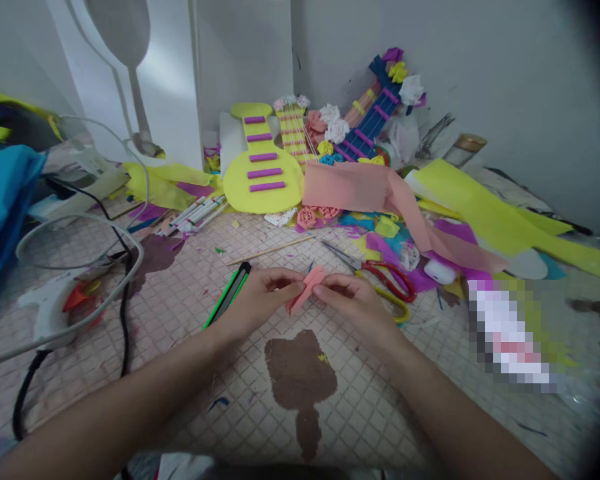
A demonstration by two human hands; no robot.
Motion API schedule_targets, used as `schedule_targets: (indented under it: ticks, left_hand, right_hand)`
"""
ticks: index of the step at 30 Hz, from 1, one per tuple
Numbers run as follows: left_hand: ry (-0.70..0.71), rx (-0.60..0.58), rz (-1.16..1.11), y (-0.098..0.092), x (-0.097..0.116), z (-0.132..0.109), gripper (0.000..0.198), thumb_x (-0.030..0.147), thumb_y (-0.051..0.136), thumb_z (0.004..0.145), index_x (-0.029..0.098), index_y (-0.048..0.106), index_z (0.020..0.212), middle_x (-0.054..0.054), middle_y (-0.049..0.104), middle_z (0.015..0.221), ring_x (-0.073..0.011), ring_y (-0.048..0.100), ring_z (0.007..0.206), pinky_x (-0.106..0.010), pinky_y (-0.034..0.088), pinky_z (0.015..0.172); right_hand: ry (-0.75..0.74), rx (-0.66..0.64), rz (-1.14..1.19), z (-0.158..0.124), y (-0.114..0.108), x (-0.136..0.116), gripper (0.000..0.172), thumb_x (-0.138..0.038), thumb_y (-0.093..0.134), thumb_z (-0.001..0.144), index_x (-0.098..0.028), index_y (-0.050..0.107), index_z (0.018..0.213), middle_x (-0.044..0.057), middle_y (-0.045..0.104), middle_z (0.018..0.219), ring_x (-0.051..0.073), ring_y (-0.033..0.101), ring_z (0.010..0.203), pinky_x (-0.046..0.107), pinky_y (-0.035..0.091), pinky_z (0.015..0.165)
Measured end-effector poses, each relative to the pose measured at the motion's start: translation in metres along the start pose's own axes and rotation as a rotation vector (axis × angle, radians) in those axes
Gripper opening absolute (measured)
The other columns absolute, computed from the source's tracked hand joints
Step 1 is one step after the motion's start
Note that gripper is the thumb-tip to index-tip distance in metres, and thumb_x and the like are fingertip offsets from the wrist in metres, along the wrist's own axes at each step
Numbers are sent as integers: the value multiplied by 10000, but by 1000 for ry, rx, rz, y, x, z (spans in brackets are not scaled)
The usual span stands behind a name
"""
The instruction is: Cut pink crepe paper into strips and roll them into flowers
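Between my two hands is a small folded strip of pink crepe paper (307,291), held above the table. My left hand (267,297) pinches its left side with thumb and fingers. From the other side, my right hand (355,300) is closed on the same strip. A green and black box cutter (225,297) lies beside my left hand. Scissors with red and yellow handles (390,277) rest just beyond my right hand, partly hidden by it. Behind my hands lies a thin wooden stick (273,249).
A yellow paper guitar (263,177) with purple bars leans at the back, near a blue guitar neck (370,127) with paper flowers. Pink paper (347,187) and yellow sheets (505,213) spread rightward. A white glue gun (50,307) and looping cables (125,293) lie left.
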State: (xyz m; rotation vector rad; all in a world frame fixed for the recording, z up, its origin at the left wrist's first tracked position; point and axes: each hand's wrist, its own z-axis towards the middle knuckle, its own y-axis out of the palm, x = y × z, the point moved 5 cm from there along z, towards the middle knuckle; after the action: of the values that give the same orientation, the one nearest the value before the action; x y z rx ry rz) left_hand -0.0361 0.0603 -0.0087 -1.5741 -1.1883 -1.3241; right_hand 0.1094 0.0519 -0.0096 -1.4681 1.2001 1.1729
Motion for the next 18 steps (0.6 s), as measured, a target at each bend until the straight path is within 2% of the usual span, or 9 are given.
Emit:
schedule_targets:
  ticks: [11,18]
  left_hand:
    - [54,-64,135,4,4,-4,167,260,588,732,135,671,806,-25,656,712,-110,560,583,-248,453,597]
    - [119,-28,275,3,9,-5,175,251,547,766,156,679,830,-47,698,808,-158,613,729,-271,466,658]
  right_hand:
    - [19,-7,-16,-2,0,3,149,-335,679,667,-191,685,703,11,675,725,148,588,688,286,440,668]
    - [-8,-13,1,-1,0,4,118,-312,666,675,-195,675,688,-4,658,693,133,580,659,268,441,644]
